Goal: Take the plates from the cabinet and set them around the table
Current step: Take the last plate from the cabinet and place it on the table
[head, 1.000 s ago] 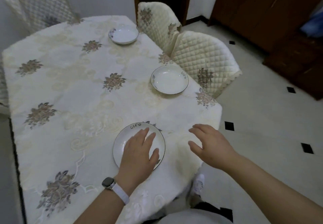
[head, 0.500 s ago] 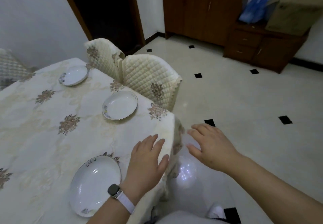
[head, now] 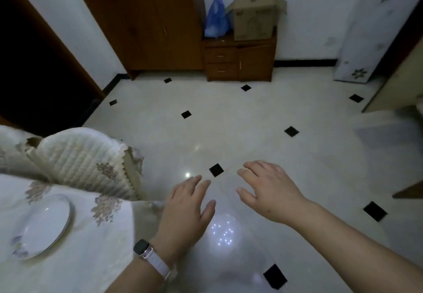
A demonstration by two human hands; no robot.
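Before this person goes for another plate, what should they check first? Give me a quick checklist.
1. Left hand free: ok, fingers straight, holding nothing.
2. Right hand free: ok, relaxed and holding nothing.
3. Plate lying flat on the tablecloth: ok.
4. Tall wooden cabinet doors open: not ok, they are shut.
5. More plates inside it: cannot tell, the doors hide the inside.

Hands: left hand (head: 186, 210) and right hand (head: 270, 189) hung empty, fingers spread, over the floor (head: 263, 132).
Plate (head: 41, 225): lay on the table (head: 91, 258).
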